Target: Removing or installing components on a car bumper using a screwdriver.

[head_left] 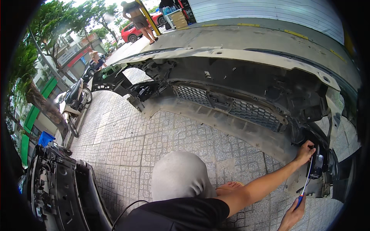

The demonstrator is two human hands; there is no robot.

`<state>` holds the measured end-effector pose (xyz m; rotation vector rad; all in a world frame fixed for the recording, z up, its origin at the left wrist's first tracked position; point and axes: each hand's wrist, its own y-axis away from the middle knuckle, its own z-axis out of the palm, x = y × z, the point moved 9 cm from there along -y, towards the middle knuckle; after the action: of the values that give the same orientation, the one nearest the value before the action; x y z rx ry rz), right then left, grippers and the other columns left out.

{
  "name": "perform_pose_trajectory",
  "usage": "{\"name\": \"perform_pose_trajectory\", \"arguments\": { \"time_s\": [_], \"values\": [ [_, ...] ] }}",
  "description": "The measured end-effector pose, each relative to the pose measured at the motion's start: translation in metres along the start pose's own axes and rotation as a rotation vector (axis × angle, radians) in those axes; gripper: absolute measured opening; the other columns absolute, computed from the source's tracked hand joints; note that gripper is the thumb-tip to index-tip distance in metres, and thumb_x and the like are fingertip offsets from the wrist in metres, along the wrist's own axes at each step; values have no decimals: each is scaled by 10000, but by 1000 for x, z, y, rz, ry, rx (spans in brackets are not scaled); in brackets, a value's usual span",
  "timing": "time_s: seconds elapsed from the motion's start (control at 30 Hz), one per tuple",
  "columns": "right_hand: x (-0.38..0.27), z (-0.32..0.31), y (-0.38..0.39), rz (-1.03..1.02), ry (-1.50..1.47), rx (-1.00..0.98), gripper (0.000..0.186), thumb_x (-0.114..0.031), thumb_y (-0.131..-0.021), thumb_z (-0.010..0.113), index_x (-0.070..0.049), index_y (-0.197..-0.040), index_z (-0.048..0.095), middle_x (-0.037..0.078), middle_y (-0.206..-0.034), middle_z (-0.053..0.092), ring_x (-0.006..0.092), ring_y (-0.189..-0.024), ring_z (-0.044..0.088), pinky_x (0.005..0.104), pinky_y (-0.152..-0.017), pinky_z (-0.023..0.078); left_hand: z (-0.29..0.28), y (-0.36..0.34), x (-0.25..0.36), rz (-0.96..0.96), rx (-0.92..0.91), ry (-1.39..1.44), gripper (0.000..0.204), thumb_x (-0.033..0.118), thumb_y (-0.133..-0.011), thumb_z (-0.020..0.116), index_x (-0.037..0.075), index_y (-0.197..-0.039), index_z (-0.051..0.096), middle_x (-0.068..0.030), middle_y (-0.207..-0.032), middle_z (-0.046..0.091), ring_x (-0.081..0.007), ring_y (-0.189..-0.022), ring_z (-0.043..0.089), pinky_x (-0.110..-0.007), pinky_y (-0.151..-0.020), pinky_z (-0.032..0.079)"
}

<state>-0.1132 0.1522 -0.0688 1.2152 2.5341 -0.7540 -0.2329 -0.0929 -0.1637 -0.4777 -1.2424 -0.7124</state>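
Note:
A large car bumper cover [246, 142] lies on the paving with its dark inner side toward me. At its right end, my left hand [305, 152] reaches in with fingers bent and pinched against the inner edge; what lies between them is too small to make out. Lower down, my right hand [293, 215] grips the blue handle of a long screwdriver [306, 181]. The thin shaft points up toward the left fingertips, and its tip is hidden near them. Beside the shaft sits a black lamp-like housing [317, 165] in the bumper's corner.
Another black car part [65, 188] stands at the lower left, with a blue object [46, 138] behind it. A parked motorbike [75, 98] is beyond. Further off are a standing person [137, 17], a red car [133, 31] and a white shutter [262, 9].

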Motion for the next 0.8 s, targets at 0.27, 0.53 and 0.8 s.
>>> {"name": "perform_pose_trajectory", "arguments": {
  "time_s": [0.27,0.53,0.8],
  "values": [
    [104,101,20,670,-1171,-197,411,-363,-1056,562,-74,-1347,594,-15,-706,505,53,-356,346,219,-307,223,-24,-11,-9,-73,-1,52,366,190,-915,783,20,-1197,624,-161,-930,724,-229,-715,718,-377,-666,595],
    [48,54,34,762,-1112,-172,411,-326,-1039,611,9,-1278,608,-32,-658,435,52,-482,317,230,-436,251,-25,39,-3,-194,-483,-413,522,338,-929,735,16,-1310,580,-137,-1012,695,-218,-863,707,-401,-692,574],
    [30,53,38,627,-1246,-450,362,-318,-1018,650,-25,-1228,613,-29,-661,470,56,-502,370,221,-455,287,-195,146,-28,-134,-1364,-1370,527,482,-943,670,37,-1223,693,-166,-1170,703,-281,-1035,719,-448,-826,598]
  ]
}}
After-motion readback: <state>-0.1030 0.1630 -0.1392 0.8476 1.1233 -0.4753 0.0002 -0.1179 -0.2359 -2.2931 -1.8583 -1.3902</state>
